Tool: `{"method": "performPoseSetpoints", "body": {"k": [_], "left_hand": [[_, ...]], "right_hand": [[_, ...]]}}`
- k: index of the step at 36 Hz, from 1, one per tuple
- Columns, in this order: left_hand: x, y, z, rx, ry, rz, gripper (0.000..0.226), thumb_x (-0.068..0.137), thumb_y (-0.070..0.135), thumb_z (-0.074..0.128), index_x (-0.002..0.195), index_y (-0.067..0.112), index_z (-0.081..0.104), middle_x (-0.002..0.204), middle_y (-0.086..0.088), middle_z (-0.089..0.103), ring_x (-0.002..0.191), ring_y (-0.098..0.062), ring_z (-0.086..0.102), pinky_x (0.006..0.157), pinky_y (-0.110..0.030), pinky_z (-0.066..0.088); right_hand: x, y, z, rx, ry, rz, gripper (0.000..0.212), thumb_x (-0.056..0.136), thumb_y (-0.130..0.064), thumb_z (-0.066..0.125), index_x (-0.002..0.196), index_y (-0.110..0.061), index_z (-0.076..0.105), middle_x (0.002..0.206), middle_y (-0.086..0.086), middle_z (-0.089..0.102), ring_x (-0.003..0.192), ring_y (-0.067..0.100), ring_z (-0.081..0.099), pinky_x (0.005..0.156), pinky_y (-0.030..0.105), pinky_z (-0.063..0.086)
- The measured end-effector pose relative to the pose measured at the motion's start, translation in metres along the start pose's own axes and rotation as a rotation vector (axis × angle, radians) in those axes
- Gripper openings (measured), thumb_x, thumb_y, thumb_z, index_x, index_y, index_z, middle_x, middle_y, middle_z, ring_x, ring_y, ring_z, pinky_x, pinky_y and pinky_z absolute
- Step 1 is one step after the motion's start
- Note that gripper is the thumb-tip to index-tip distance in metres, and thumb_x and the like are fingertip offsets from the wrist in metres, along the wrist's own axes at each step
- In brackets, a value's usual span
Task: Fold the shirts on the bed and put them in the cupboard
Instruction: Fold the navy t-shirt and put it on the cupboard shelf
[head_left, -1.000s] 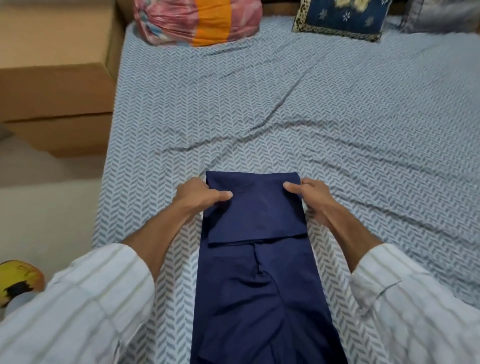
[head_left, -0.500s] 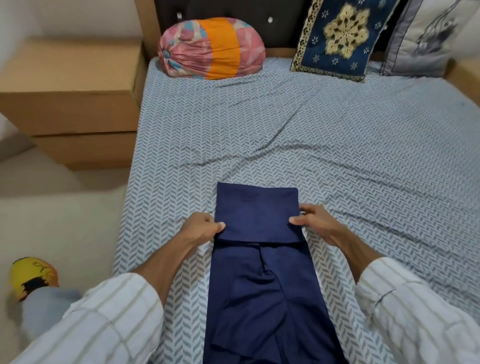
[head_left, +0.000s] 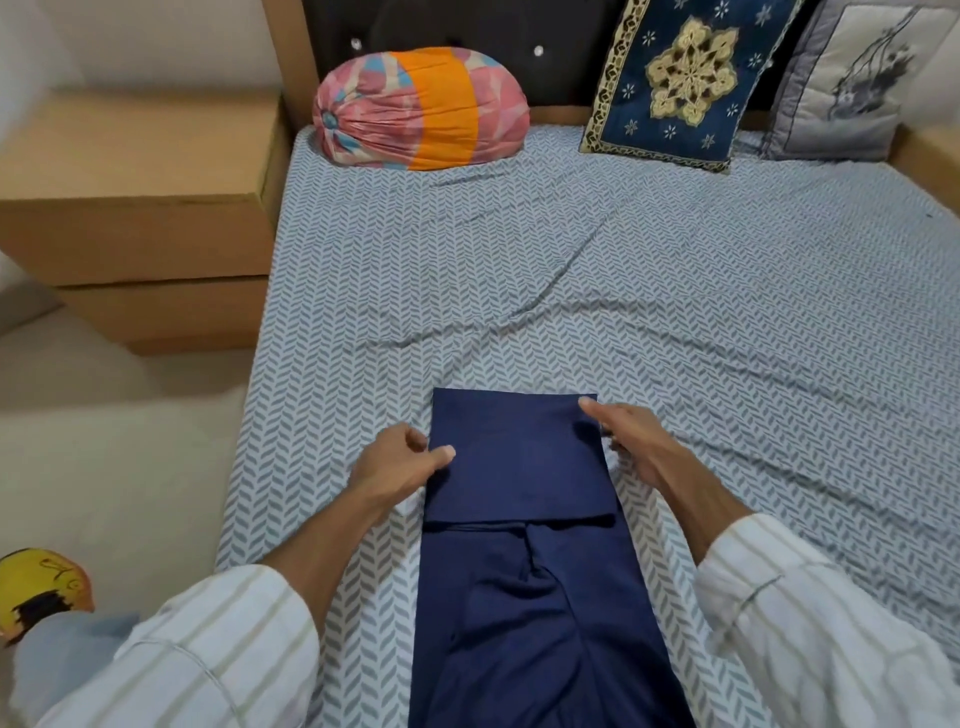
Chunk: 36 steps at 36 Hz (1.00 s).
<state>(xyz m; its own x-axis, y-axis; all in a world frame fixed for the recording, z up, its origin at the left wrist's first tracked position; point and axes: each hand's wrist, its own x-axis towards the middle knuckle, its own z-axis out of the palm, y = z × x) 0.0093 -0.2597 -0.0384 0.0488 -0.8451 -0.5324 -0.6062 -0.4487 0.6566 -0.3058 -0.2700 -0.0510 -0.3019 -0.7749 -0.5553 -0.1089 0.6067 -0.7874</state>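
Chevron bed sheet (head_left: 675, 312) w/ navy shirt (head_left: 519, 597), far end folded back, both hands pinching fold's side edges

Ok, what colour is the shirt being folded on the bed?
The shirt is plain dark navy blue, clearest in the head view.

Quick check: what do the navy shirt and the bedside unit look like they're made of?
Shirt: thin, matte woven cloth, probably cotton; it takes a sharp fold and soft creases. Bedside unit: flat, matte tan board, likely laminated wood; no grain shows.
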Motion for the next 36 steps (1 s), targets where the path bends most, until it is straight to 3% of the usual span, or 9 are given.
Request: {"method": "performPoseSetpoints", "body": {"k": [2,5,9,13,19,25,28,31,36], "left_hand": [[0.006,0.003,-0.006,-0.027,0.048,0.008,0.054,0.076,0.059,0.075,0.115,0.025,0.059,0.110,0.004,0.068,0.103,-0.020,0.066,0.100,-0.045,0.051],[0.028,0.014,-0.006,-0.067,0.073,0.037,0.074,0.071,0.067,0.069,0.130,0.027,0.053,0.125,0.005,0.063,0.114,-0.021,0.062,0.107,-0.047,0.045],[0.061,0.025,0.005,-0.101,0.063,0.032,0.055,0.065,0.061,0.076,0.110,0.034,0.061,0.117,0.012,0.065,0.111,-0.018,0.063,0.108,-0.050,0.044],[0.069,0.035,0.015,-0.154,0.115,0.004,0.019,0.077,0.033,0.083,0.083,0.028,0.067,0.086,0.008,0.071,0.091,-0.019,0.068,0.098,-0.047,0.052],[0.045,0.035,0.008,-0.422,0.079,0.050,0.019,0.088,0.003,0.074,0.085,0.017,0.061,0.087,-0.005,0.066,0.082,-0.019,0.061,0.070,-0.028,0.051],[-0.012,0.043,-0.006,-0.346,0.002,0.217,0.019,0.084,0.004,0.076,0.086,0.015,0.061,0.082,-0.009,0.070,0.075,-0.026,0.067,0.074,-0.041,0.058],[-0.045,0.042,-0.016,-0.324,-0.027,0.304,0.025,0.073,0.012,0.079,0.089,0.022,0.063,0.087,-0.010,0.073,0.078,-0.028,0.070,0.075,-0.048,0.059],[-0.074,0.035,-0.022,-0.251,-0.013,0.373,0.035,0.074,0.003,0.081,0.098,0.025,0.066,0.090,-0.004,0.072,0.082,-0.019,0.069,0.070,-0.034,0.057],[-0.122,0.009,-0.026,-0.011,0.041,0.509,0.030,0.077,0.005,0.080,0.082,0.034,0.073,0.086,0.015,0.073,0.086,0.004,0.065,0.072,-0.002,0.040]], "right_hand": [[0.001,-0.010,0.006,0.018,-0.004,0.005,0.047,0.087,-0.032,0.081,0.107,0.008,0.068,0.105,0.009,0.074,0.095,0.018,0.068,0.068,0.025,0.046],[0.017,-0.014,0.009,0.035,0.024,0.001,0.031,0.085,-0.027,0.082,0.095,-0.004,0.063,0.115,0.012,0.074,0.111,0.021,0.067,0.083,0.031,0.053],[0.040,0.006,0.015,0.028,0.082,-0.027,0.042,0.078,-0.030,0.087,0.114,-0.013,0.072,0.109,0.001,0.076,0.103,0.016,0.071,0.087,0.032,0.059],[0.044,0.012,0.019,0.053,0.107,-0.049,0.022,0.080,-0.029,0.085,0.098,-0.020,0.076,0.099,-0.003,0.077,0.093,0.012,0.071,0.084,0.030,0.059],[0.023,0.001,0.019,0.148,0.078,-0.085,0.008,0.085,-0.017,0.081,0.088,-0.017,0.073,0.086,-0.004,0.073,0.079,0.008,0.066,0.074,0.023,0.054],[-0.027,-0.010,-0.002,0.353,-0.018,-0.139,0.010,0.093,-0.006,0.069,0.091,-0.015,0.065,0.097,0.006,0.072,0.085,0.019,0.066,0.074,0.035,0.056],[-0.061,-0.011,-0.014,0.326,-0.009,-0.217,0.025,0.091,0.005,0.067,0.087,-0.017,0.057,0.083,0.002,0.072,0.076,0.013,0.067,0.068,0.027,0.055],[-0.097,-0.009,-0.031,0.229,0.016,-0.311,0.039,0.083,0.019,0.068,0.095,-0.017,0.054,0.070,-0.006,0.071,0.066,0.007,0.068,0.067,0.021,0.055],[-0.164,0.008,-0.053,-0.100,0.009,-0.459,0.038,0.079,0.009,0.079,0.102,-0.021,0.073,0.094,-0.002,0.075,0.083,0.004,0.066,0.081,0.021,0.052]]}}
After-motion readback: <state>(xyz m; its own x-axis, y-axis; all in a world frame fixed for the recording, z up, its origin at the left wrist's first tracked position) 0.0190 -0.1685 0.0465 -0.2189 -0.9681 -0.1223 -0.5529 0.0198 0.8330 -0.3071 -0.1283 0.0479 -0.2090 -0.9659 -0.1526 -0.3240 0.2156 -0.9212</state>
